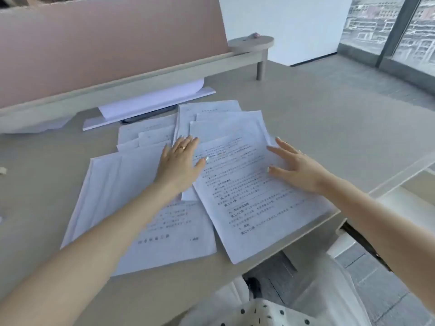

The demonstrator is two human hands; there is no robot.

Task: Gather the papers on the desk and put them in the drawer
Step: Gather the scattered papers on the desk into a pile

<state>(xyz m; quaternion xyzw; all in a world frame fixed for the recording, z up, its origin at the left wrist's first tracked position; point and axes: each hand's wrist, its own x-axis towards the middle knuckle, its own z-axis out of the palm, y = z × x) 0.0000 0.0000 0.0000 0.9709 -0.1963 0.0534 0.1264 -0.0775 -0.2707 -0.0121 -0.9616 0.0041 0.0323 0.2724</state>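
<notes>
Several printed white papers [244, 198] lie spread and overlapping across the middle of the beige desk [329, 128]. One sheaf hangs slightly over the desk's front edge. My left hand [180, 161] rests flat on the sheets, fingers apart, a ring on one finger. My right hand [296, 165] lies flat on the right edge of the top sheaf, fingers spread. More sheets [146, 135] sit behind my left hand. Blank pages [106, 184] lie at the left. No drawer is visible.
A long white folder or sheet stack [150, 102] lies along the pink partition [94, 43] at the back, with a dark object under it. A small round shelf [251, 43] stands at the partition's end. A transparent panel edge [404, 170] is at the desk's right.
</notes>
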